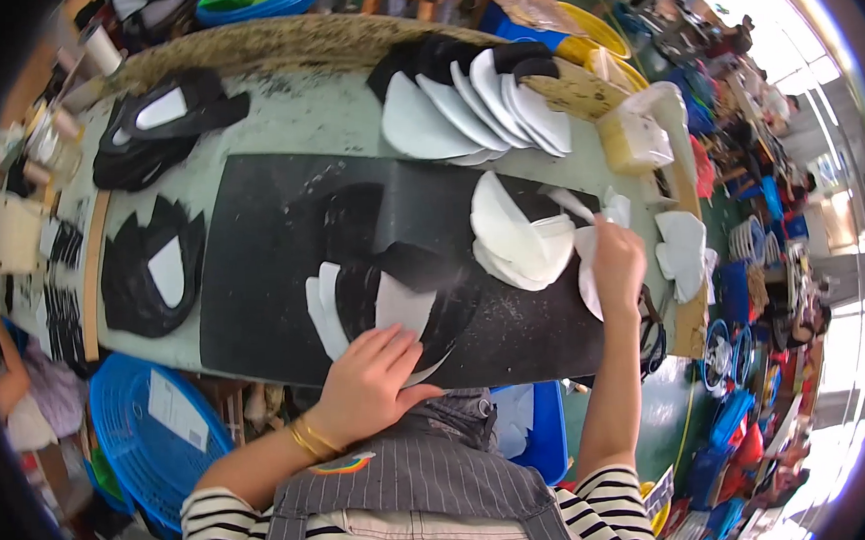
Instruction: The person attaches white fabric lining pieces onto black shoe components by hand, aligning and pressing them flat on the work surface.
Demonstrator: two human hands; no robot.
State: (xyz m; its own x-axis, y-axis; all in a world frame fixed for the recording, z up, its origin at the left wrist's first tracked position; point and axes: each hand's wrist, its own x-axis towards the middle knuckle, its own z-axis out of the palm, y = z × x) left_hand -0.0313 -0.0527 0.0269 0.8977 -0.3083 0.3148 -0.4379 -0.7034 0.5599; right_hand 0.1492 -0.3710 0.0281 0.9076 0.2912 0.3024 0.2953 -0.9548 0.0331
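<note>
My left hand (372, 376) lies with fingers stretched over a pale grey panel (403, 306), pressing it against black curved fabric pieces (358, 298) on the black mat. White strips (329, 305) stick out beside those pieces. Farther right, my right hand (618, 265) is closed like a fist; a blurred pale strip (571, 204) shows by its fingers, and I cannot make out what it grips. Just under that hand is a white rounded piece (587, 277). A stack of cream curved pieces (519, 241) sits between my hands. One dark flap (415, 267) near the panel is blurred.
The black mat (265, 249) covers the table's middle. White curved pieces (444, 118) fan out at the back. Black fabric stacks (154, 275) lie left. A yellowish tub (633, 142) stands at right, near scissors (653, 342). Blue baskets (132, 423) stand below the table edge.
</note>
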